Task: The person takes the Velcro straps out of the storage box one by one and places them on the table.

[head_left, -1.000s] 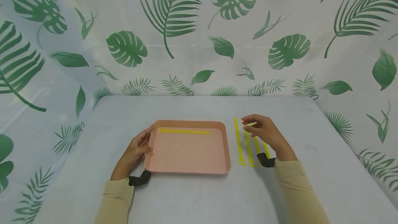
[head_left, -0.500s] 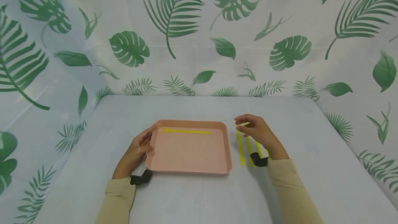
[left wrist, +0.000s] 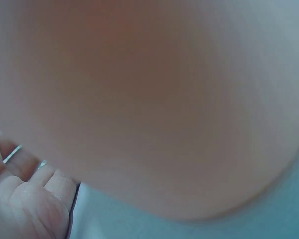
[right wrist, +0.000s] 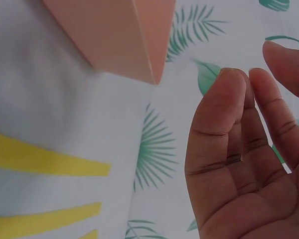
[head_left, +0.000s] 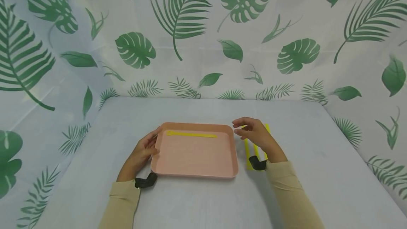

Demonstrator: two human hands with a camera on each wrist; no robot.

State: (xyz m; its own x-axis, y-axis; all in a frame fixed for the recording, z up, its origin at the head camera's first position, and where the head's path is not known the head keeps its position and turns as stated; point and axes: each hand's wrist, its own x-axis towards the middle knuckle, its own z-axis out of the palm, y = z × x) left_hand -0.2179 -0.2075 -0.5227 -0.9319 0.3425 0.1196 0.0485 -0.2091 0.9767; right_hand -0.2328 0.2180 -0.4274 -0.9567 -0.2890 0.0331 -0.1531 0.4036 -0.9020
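A shallow pink tray (head_left: 195, 156) lies on the table, filling most of the left wrist view as a blur. One yellow flat strip (head_left: 192, 134), wider at its left end, lies inside along the far wall. At the tray's left rim my left hand (head_left: 140, 156) holds on, thumb over the edge and fingers outside. My right hand (head_left: 255, 135) hovers by the tray's far right corner, fingers loosely bent with nothing between them. Below it, several more yellow strips (head_left: 247, 151) lie side by side on the table, partly hidden by hand and wrist; the right wrist view shows their ends.
The pale table (head_left: 190, 200) reaches back to a white cloth (head_left: 197, 56) printed with green leaves, which also hangs at both sides. A black wrist camera (head_left: 146, 180) is on the left wrist, another black camera (head_left: 257, 163) on the right.
My right hand has moved left from above the strips toward the tray's right rim. The left hand keeps its hold on the tray. The head view has shifted slightly.
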